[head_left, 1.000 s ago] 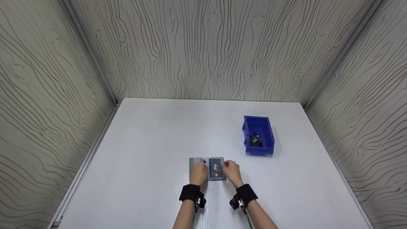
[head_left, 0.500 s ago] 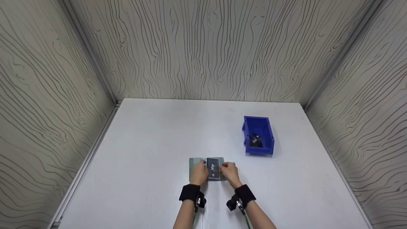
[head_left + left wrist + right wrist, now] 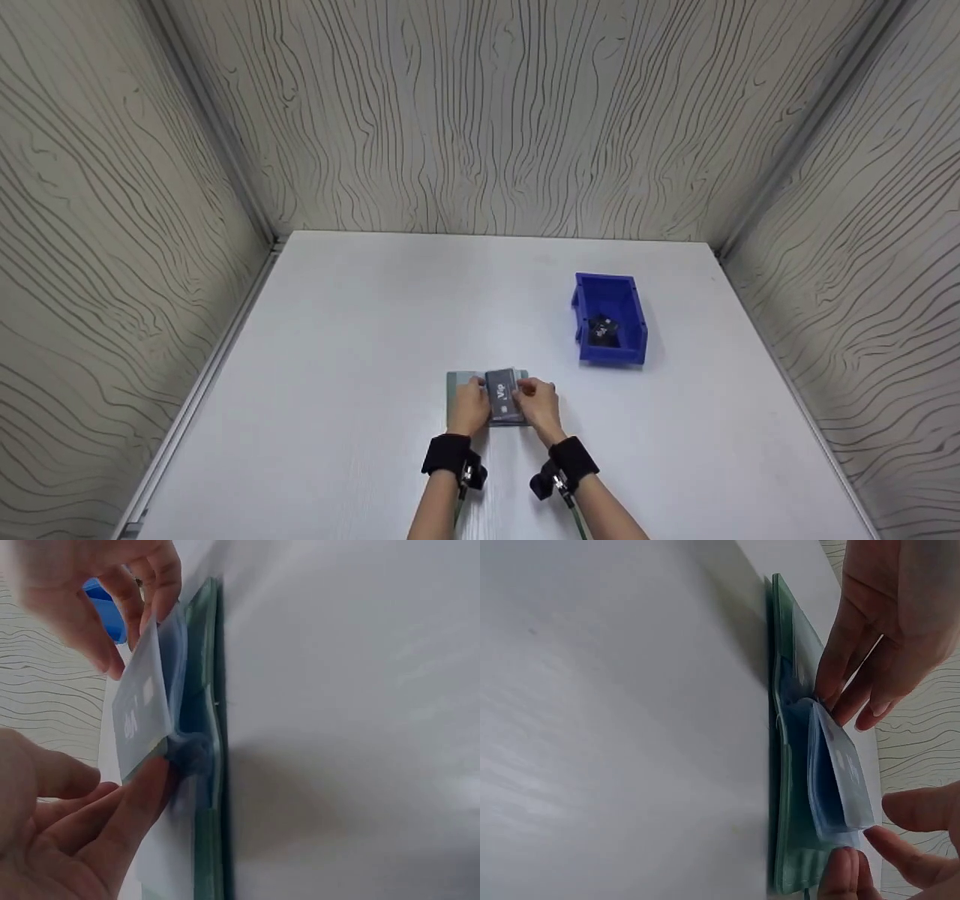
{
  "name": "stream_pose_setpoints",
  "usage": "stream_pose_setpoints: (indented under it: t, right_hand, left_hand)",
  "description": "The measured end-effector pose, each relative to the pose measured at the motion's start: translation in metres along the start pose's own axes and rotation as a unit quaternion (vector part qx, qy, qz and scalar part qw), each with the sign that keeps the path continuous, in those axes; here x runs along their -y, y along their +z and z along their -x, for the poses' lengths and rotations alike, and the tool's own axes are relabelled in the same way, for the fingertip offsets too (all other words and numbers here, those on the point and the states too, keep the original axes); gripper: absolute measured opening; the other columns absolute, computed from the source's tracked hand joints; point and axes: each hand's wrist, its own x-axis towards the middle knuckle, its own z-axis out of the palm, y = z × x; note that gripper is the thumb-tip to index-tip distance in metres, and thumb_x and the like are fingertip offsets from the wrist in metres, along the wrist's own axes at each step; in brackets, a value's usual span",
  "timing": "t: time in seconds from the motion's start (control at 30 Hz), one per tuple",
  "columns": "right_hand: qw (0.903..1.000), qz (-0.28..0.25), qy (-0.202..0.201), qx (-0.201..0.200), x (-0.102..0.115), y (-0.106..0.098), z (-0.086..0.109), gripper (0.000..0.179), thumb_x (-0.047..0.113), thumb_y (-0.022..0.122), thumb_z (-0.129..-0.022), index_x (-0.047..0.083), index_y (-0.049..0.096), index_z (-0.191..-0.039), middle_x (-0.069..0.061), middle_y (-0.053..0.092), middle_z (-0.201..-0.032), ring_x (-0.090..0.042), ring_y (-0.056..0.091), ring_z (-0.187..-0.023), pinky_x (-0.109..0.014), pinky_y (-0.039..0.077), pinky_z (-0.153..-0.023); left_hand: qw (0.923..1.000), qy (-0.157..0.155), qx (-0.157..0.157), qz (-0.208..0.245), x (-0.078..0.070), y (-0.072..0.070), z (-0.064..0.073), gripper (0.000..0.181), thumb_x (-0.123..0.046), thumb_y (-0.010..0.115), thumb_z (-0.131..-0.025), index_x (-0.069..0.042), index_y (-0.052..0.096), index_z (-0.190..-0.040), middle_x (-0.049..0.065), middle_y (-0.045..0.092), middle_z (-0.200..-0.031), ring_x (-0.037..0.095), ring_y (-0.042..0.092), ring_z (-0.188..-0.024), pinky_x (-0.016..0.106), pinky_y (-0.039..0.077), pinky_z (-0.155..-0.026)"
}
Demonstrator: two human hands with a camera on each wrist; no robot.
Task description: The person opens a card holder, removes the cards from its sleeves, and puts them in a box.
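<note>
A green card holder (image 3: 452,397) with clear sleeves lies spread out on the table. A dark "Vip" card (image 3: 501,396) shows in a sleeve on its right half, and that clear sleeve (image 3: 832,799) is raised and tilted off the layers below. My right hand (image 3: 539,405) pinches the sleeve by its outer right edge, thumb on one side and fingers on the other. My left hand (image 3: 469,409) presses the middle of the holder beside the fold, fingertips touching the card's left edge. In the left wrist view the left hand's fingers (image 3: 142,799) partly hide the fold.
On the white table (image 3: 360,322), a blue bin (image 3: 613,355) stands at the right, further back. Several dark cards (image 3: 602,331) lie inside it. Wood-grain panels (image 3: 480,120) rise behind the table and at both sides.
The sleeve with the Vip card has lifted at its right edge and shifted left, tilting. My right hand has moved left with it. The left hand has stayed in place.
</note>
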Motion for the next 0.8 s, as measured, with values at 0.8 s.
stream_pose_setpoints:
  t: [0.8]
  right_hand:
    - [0.9979,-0.053,0.032,-0.016,-0.006,0.006,0.002,0.014,-0.001,0.070,-0.079,-0.009,0.070,-0.091,-0.018,0.071,-0.082,-0.019,0.066,-0.074,-0.025,0.050,-0.065]
  left_hand:
    - [0.9990,0.017,-0.031,-0.027,0.044,0.028,-0.008,0.016,-0.005,0.063,-0.087,0.001,0.061,-0.072,0.014,0.065,-0.066,0.028,0.062,-0.060,0.039,0.048,-0.055]
